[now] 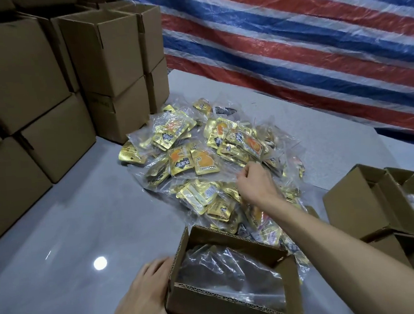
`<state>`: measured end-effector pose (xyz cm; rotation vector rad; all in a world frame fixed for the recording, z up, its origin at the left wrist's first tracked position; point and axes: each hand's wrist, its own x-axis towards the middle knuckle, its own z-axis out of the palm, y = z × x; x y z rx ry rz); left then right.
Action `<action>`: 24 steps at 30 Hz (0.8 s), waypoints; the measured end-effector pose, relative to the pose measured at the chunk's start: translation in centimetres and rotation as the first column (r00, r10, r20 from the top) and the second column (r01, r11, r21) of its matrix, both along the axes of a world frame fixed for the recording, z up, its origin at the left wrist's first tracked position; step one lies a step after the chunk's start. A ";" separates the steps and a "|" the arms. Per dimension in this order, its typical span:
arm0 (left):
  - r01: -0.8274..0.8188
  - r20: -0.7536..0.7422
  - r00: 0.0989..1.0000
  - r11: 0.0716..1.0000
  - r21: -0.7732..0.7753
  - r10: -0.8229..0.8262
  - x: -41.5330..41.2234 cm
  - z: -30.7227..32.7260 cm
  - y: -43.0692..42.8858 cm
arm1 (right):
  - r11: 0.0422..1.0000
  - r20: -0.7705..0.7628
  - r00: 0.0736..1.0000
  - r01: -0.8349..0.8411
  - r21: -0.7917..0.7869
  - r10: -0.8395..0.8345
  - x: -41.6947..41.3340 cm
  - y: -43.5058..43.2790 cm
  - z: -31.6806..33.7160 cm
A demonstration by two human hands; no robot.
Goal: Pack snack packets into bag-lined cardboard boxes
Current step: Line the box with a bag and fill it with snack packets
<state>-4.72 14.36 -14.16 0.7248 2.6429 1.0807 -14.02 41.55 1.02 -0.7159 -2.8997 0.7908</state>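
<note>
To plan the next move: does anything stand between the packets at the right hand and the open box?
Nothing visible does. The right hand touches the packets. The box, held by the left hand, sits right beside them with its top open.

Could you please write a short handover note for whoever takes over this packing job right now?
Left hand: grips the left wall of the lined box nearest the person.
Right hand: reaches out with fingers curled into the packet pile; I cannot tell whether it has pinched one.
Done: the clear bag liner sits in the held box. More open boxes stand at the right, with plastic inside.
Left: no gold packets show in the held box, and the whole pile on the table is yet to be packed.
</note>
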 end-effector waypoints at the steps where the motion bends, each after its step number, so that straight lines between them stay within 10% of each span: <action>1: -0.001 0.000 1.000 1.000 0.000 0.001 0.0 0.1 0.0 | 0.998 -0.088 0.995 -0.032 0.046 0.036 0.5 -0.3 0.3; 5: 0.009 0.004 1.000 1.000 -0.017 -0.009 0.0 0.0 -0.1 | 0.994 -0.255 0.963 -0.102 -0.044 0.087 2.3 -1.3 1.2; 10: -0.002 0.030 1.000 1.000 -0.013 0.002 -0.1 -0.4 0.1 | 0.851 0.059 0.989 0.149 -0.504 -0.139 1.4 -1.3 1.7; 24: 0.004 0.021 1.000 1.000 0.016 -0.004 -0.1 -0.6 -0.2 | 0.656 0.177 0.976 0.218 -0.723 -0.129 0.4 -2.2 1.2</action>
